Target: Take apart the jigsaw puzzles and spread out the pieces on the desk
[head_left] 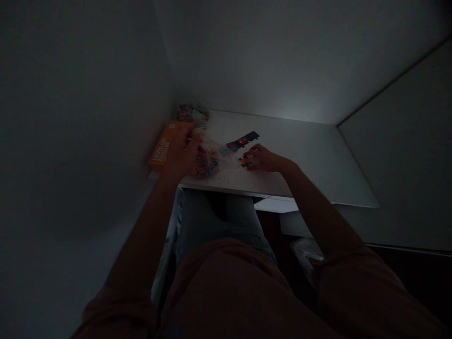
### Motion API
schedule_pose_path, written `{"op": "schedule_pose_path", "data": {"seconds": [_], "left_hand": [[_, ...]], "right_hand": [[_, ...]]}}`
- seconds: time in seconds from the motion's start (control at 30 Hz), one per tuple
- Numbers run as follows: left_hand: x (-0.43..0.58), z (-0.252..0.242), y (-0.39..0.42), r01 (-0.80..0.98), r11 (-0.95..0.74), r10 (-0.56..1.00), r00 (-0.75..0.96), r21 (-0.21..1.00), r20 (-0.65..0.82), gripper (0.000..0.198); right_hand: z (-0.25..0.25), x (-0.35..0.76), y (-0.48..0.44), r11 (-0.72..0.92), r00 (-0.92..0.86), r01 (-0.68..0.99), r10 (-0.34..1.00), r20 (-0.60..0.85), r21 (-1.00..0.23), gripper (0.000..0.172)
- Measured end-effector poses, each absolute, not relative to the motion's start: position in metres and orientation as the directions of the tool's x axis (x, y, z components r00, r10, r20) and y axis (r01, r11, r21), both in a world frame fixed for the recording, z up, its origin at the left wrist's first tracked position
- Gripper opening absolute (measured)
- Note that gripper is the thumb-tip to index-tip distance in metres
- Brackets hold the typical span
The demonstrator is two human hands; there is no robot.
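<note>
A dark-blue puzzle strip (243, 141) lies joined; a clear plastic bag (211, 146) holds many loose pieces (207, 165). Right fingers (255, 148) pinch an orange-and-green piece (245, 161); left fingers (192, 126) are too dim to tell.

Box (163, 145) pt. hidden behind L hand (184, 151)

Observed white tabletop (300, 146) in dim light, straight-edged, running well to the right. Noted orange box (166, 140) lying flat at left end, lettered LEVEL UP! PUZZLES, partly hidden. Logged rear bag (192, 113), clear, filled with multicoloured pieces, in far left corner, just behind box. Recorded front bag (208, 165), likewise clear and filled, near front edge, right of box; could not tell whether touching it. Sighted dark strip (245, 140) lying slantwise, right of both bags, red-marked, knobbed along near edge, paler at left end.
</note>
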State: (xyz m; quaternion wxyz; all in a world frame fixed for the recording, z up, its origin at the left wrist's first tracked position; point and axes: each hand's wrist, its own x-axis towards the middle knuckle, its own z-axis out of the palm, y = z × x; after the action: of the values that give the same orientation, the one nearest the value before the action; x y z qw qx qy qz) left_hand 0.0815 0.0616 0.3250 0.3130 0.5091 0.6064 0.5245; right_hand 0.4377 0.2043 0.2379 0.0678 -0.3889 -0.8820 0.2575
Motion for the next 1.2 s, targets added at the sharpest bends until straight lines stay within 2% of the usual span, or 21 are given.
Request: {"op": "schedule_pose_path", "data": {"seconds": [0.1, 0.23, 0.3, 0.37, 0.43, 0.5, 0.57, 0.7, 0.8, 0.87, 0.9, 0.97, 1.07, 1.13, 1.2], "left_hand": [[0.086, 0.329, 0.063, 0.290, -0.034, 0.948, -0.292, 0.956, 0.122, 0.040], [0.088, 0.335, 0.063, 0.319, -0.015, 0.947, -0.301, 0.948, 0.117, 0.042], [0.089, 0.337, 0.063, 0.325, -0.021, 0.947, -0.296, 0.945, 0.123, 0.042], [0.091, 0.339, 0.063, 0.316, -0.012, 0.948, -0.299, 0.949, 0.111, 0.041], [0.094, 0.342, 0.062, 0.302, 0.018, 0.948, -0.309, 0.953, 0.080, 0.041], [0.098, 0.344, 0.062, 0.297, 0.045, 0.947, -0.317, 0.954, 0.054, 0.041], [0.101, 0.346, 0.062, 0.300, 0.043, 0.947, -0.316, 0.953, 0.057, 0.042], [0.097, 0.340, 0.062, 0.324, -0.014, 0.947, -0.298, 0.946, 0.117, 0.042], [0.087, 0.330, 0.063, 0.364, -0.045, 0.939, -0.302, 0.930, 0.163, 0.042], [0.080, 0.325, 0.064, 0.379, -0.047, 0.931, -0.319, 0.924, 0.178, 0.042], [0.077, 0.323, 0.065, 0.382, -0.047, 0.927, -0.326, 0.923, 0.183, 0.042], [0.073, 0.323, 0.064, 0.384, -0.050, 0.927, -0.326, 0.922, 0.185, 0.042], [0.070, 0.325, 0.062, 0.401, -0.061, 0.934, -0.300, 0.914, 0.193, 0.043], [0.068, 0.325, 0.061, 0.419, -0.072, 0.934, -0.291, 0.905, 0.209, 0.043], [0.067, 0.323, 0.061, 0.439, -0.087, 0.929, -0.289, 0.894, 0.233, 0.043]], "right_hand": [[0.226, 0.439, 0.200, 0.558, -0.680, 0.642, 0.732, -0.053, -0.526, 0.050], [0.233, 0.436, 0.192, 0.388, -0.592, 0.686, 0.790, -0.162, -0.615, 0.052], [0.241, 0.436, 0.186, 0.322, -0.571, 0.658, 0.803, -0.173, -0.681, 0.048], [0.256, 0.433, 0.178, 0.341, -0.580, 0.571, 0.812, -0.072, -0.747, 0.044], [0.276, 0.423, 0.168, 0.421, -0.546, 0.460, 0.829, 0.125, -0.782, 0.051], [0.300, 0.402, 0.156, 0.518, -0.483, 0.371, 0.817, 0.316, -0.771, 0.058], [0.320, 0.377, 0.145, 0.605, -0.518, 0.314, 0.755, 0.402, -0.731, 0.060], [0.326, 0.347, 0.152, 0.666, -0.641, 0.287, 0.667, 0.379, -0.688, 0.049], [0.297, 0.363, 0.188, 0.633, -0.553, 0.390, 0.742, 0.379, -0.669, 0.035], [0.270, 0.379, 0.215, 0.615, -0.550, 0.492, 0.768, 0.328, -0.616, 0.029], [0.257, 0.385, 0.227, 0.614, -0.592, 0.526, 0.761, 0.265, -0.589, 0.034], [0.235, 0.390, 0.243, 0.606, -0.663, 0.564, 0.737, 0.130, -0.561, 0.059], [0.216, 0.379, 0.253, 0.598, -0.705, 0.579, 0.709, 0.029, -0.554, 0.091], [0.213, 0.368, 0.257, 0.596, -0.708, 0.584, 0.706, 0.012, -0.551, 0.091], [0.215, 0.359, 0.261, 0.600, -0.708, 0.595, 0.706, 0.005, -0.535, 0.077]]}}
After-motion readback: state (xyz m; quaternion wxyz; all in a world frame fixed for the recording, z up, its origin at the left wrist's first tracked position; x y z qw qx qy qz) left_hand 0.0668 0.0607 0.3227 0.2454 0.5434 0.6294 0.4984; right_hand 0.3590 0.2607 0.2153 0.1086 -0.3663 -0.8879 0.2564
